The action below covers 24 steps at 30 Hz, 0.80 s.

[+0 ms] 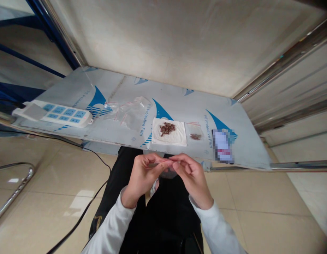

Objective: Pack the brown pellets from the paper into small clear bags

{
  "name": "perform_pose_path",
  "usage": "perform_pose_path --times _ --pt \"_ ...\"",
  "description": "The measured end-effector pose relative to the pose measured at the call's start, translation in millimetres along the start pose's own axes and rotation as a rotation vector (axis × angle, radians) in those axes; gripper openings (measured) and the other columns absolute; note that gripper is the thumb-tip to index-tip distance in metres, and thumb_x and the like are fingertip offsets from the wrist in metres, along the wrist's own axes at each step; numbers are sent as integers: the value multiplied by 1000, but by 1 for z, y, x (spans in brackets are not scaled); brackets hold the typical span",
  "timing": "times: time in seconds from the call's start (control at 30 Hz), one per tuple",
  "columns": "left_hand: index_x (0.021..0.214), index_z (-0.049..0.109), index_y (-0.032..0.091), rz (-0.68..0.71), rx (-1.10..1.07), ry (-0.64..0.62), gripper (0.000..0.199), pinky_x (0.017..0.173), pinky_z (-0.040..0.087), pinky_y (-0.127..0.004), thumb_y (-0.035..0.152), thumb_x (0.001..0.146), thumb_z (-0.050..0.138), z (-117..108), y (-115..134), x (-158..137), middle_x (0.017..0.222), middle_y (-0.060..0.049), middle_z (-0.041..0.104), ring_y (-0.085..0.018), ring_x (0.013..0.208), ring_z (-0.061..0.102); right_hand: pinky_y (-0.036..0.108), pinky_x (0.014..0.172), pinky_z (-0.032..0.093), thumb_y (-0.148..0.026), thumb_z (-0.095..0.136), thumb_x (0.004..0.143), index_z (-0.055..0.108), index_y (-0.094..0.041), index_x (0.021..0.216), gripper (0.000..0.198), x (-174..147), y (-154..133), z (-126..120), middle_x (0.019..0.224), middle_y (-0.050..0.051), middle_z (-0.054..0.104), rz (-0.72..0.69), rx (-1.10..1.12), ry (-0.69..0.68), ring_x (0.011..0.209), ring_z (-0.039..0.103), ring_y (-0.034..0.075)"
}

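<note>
My left hand (147, 173) and my right hand (190, 176) meet in front of the table's near edge, above my lap. Both pinch the red-striped top of a small clear zip bag (169, 173), which hangs below the fingers; its contents cannot be made out. Just beyond them, a white cloth (176, 138) lies flat with a pile of small brown capsules (167, 129) on it. To its right rests another clear zip bag (194, 131) with a few brown pieces inside. Several clear zip bags (130, 113) lie loosely spread on the left.
A white power strip (66, 114) with blue sockets sits at the table's left end, and a black cable (96, 192) runs down to the floor. A phone (223, 146) lies at the right. The table (179, 102) is covered in printed protective film. Metal posts flank it.
</note>
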<state>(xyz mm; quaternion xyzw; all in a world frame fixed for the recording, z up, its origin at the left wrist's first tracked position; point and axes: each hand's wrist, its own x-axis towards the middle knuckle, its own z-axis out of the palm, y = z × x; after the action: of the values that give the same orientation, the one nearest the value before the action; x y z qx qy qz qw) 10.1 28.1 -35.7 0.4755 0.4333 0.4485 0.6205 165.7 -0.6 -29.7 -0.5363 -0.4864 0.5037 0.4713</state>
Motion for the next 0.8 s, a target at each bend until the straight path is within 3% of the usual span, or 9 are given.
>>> perform_pose_path --times 0.17,0.37,0.53,0.63,0.73,0.8 --pt "77 77 15 -54 -68 -113 20 63 57 -26 34 78 71 -3 -4 3 71 -7 75 -18 64 70 25 66 52 -37 67 82 63 -19 73 20 4 3 0 69 1 64 -14 5 29 67 62 14" --pt "79 77 14 38 98 1 24 62 58 -29 35 81 67 -2 -3 2 71 -9 75 -20 64 71 28 72 54 -41 72 77 66 -19 85 24 7 5 -3 82 4 71 73 18 23 79 67 18" --pt "91 77 17 -12 112 -310 30 75 59 -36 38 88 56 -16 4 4 84 -10 77 -23 76 72 25 64 50 -38 68 82 65 -18 74 22 7 1 -9 69 1 67 12 -116 -13 66 63 14" --pt "98 76 18 4 121 -398 34 85 56 -41 40 91 50 -23 9 6 93 -10 76 -25 85 72 25 59 49 -38 67 82 67 -18 75 21 11 -9 -12 63 1 64 -23 -207 -18 59 60 13" --pt "95 76 18 49 191 -307 38 88 54 -39 43 92 48 -32 6 14 92 -9 76 -24 87 71 26 54 48 -41 68 80 69 -18 81 24 28 -17 -25 62 0 64 -26 -230 2 53 59 13" --pt "95 75 16 89 273 -93 40 86 54 -35 45 91 48 -43 -2 26 90 -10 76 -23 86 70 26 53 49 -44 71 76 67 -18 96 32 50 -15 -46 64 -1 65 -43 -228 90 50 57 12"
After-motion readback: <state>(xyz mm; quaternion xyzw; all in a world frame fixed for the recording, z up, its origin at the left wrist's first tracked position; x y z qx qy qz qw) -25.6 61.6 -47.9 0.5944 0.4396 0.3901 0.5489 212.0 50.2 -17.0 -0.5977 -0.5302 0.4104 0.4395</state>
